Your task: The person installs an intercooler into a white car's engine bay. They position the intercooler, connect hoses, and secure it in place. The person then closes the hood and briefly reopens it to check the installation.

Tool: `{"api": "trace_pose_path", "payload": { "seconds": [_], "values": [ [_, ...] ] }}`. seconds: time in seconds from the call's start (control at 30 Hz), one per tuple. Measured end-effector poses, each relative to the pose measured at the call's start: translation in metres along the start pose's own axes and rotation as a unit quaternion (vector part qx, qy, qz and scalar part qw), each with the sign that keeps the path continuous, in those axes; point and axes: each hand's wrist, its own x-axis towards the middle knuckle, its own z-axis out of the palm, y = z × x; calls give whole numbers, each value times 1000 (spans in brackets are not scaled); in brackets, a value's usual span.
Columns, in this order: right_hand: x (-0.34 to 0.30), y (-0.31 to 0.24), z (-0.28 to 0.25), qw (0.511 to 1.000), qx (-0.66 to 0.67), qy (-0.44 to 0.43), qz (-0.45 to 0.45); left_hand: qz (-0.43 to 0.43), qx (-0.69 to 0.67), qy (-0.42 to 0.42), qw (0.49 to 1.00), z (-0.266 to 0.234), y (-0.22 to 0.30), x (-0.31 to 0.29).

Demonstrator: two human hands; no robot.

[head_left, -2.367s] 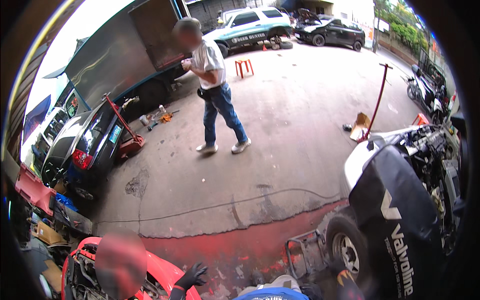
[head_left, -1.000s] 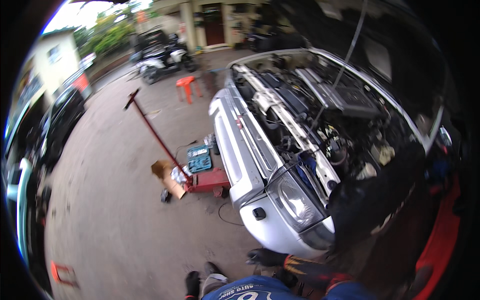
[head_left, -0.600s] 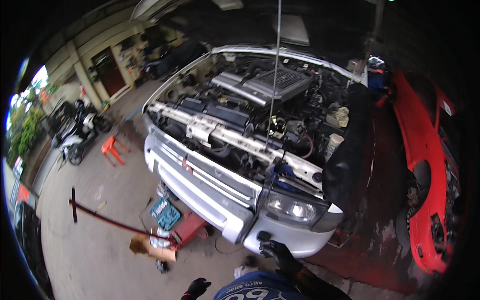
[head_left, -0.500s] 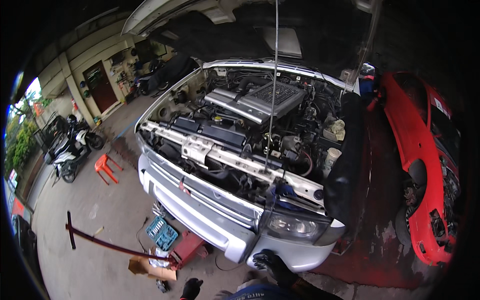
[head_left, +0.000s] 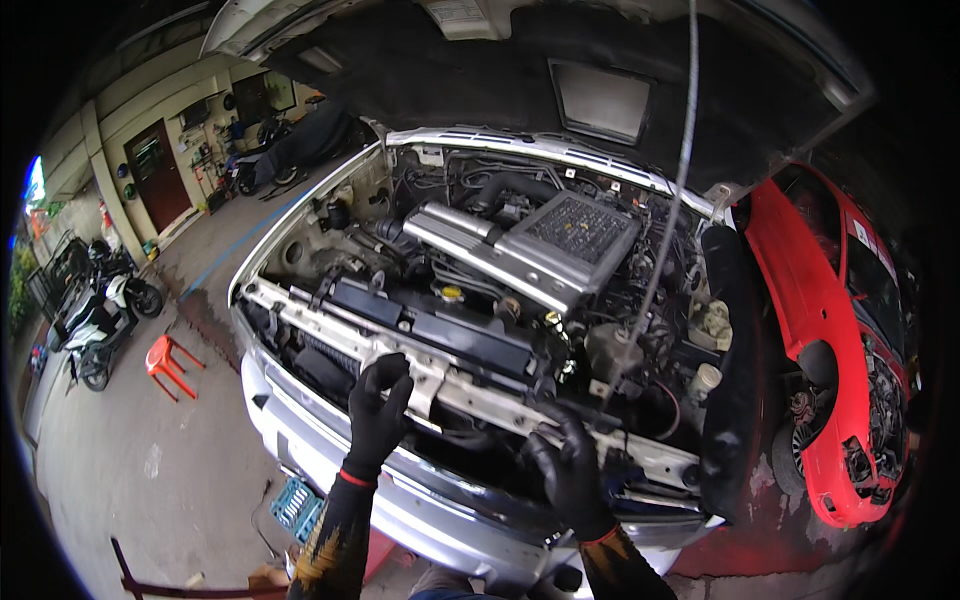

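Both my hands wear black gloves and are raised over the front of a silver vehicle with its hood up. My left hand [head_left: 378,415] is in front of the pale radiator support bar [head_left: 470,394], with fingers curled loosely, thumb apart and nothing visible in it. To its right, my right hand [head_left: 572,468] has its fingers spread and bent toward the same bar, near the foot of the thin hood prop rod [head_left: 668,250]. Whether either hand touches the bar cannot be made out. Behind the bar sits the engine with a silver intercooler cover [head_left: 575,245].
A black cover [head_left: 728,340] drapes the right fender. The raised hood [head_left: 480,85] hangs over the bay. A red car body [head_left: 830,370] stands at the right. On the left are an orange stool [head_left: 173,365], a scooter [head_left: 100,320] and a teal socket set case [head_left: 297,508].
My two hands have risen from low by the bumper to above the grille and front bar. The view has shifted closer to the engine bay, and the hood shows more fully.
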Motion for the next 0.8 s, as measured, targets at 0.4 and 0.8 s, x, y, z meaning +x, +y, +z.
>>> {"api": "trace_pose_path", "payload": {
  "seconds": [0.4,0.8],
  "values": [
    [263,194,-42,916,-54,390,79,194,569,-208,771,32,-207,264],
    [328,203,-93,850,453,216,158,-392,-21,-482,783,21,-218,337]
  ]
}}
